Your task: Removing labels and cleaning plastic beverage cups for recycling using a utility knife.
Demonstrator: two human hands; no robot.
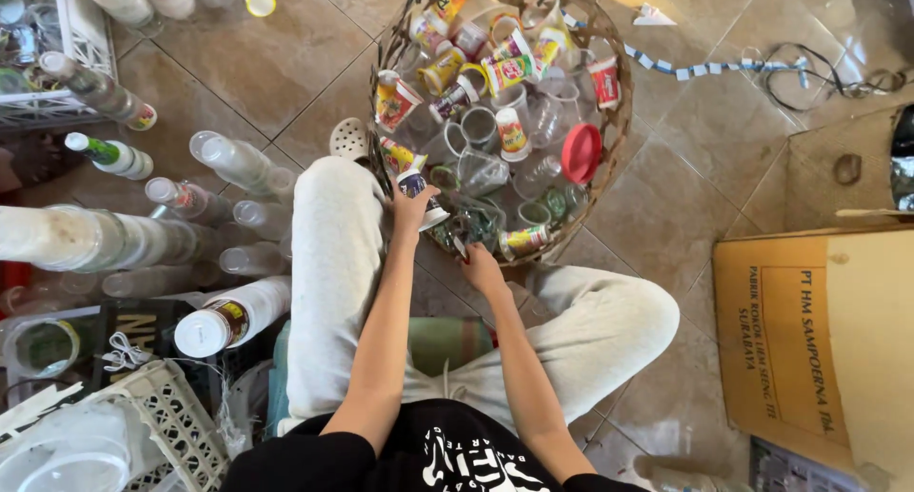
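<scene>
A printed cup sits gripped in the left hand; the right hand reaches open into the basket.

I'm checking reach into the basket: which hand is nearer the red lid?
Right. The right hand sits at the basket's near rim, below-left of the red lid; the left hand is farther left, on a labelled cup.

I have 1 view only, from the camera on my head, facing almost straight down over my chest and knees to the tiled floor. It sits close above my forearms, with the woven basket at the top centre and a cardboard box at the right edge.
</scene>
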